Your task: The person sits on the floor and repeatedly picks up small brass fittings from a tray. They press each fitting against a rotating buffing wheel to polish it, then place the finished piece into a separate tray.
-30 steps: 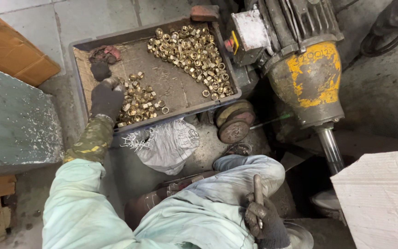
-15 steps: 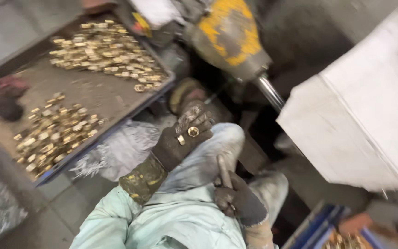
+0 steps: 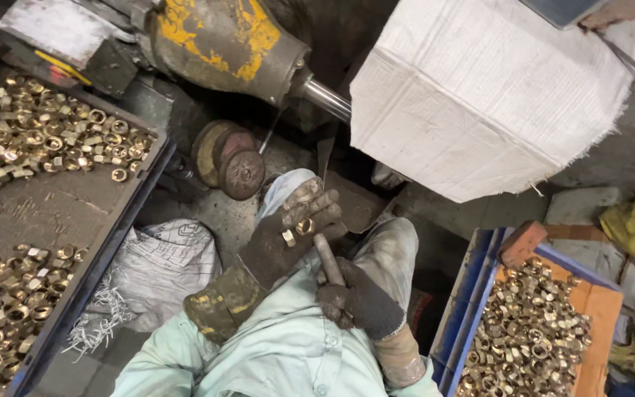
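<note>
Brass nuts (image 3: 297, 230) now sit in the gloved left hand (image 3: 288, 239), fingers curled around them, brought from the tray (image 3: 104, 242) at nine o'clock. Right hand (image 3: 358, 301) grips a rod (image 3: 328, 259), fingers closed, touching the left hand; blue crate (image 3: 472, 294) of nuts waits at four o'clock.

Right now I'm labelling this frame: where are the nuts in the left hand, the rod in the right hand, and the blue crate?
brass nuts (image 3: 297, 231), head view, on the ring-shaped one
metal rod (image 3: 328, 259), head view, mid-shaft
blue crate (image 3: 469, 297), head view, left wall

Grimy floor (image 3: 207, 213): grey tray (image 3: 53, 213) of brass nuts (image 3: 45, 140), white sack (image 3: 163, 268), blue crate (image 3: 472, 309).
</note>
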